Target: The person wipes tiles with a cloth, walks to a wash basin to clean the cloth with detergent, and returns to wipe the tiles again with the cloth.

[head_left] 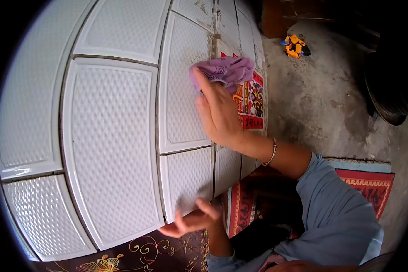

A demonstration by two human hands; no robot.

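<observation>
Holding a purple cloth (233,70) against the white tiles (111,145), we have our right hand (221,115) up toward twelve o'clock, its fingers closed in on the bunched fabric. One finger stretches along the cloth toward eleven o'clock, and the thumb side of the hand faces nine. Some of the fingertips are tucked out of sight, so we cannot tell how tight the grasp is. The cloth lies across the tiles near a worn, stained joint, with its far end reaching the top of a red and yellow poster (254,97) at two o'clock.

Our left hand (190,222) is down at six o'clock, released and holding nothing we can see, its fingers loosely parted and slightly curled. It is a little blurred beside the lower edge of the tiles, and we cannot tell whether it touches them.

We wear a thin bracelet (273,154) on the right wrist and blue-grey sleeves (335,217). Beyond the poster, an orange, blue and black toy (296,46) sits on the concrete floor (322,99), between one and two o'clock. A red patterned mat (371,186) lies at four o'clock, and dark cloth with gold stitching (136,254) shows at seven.
</observation>
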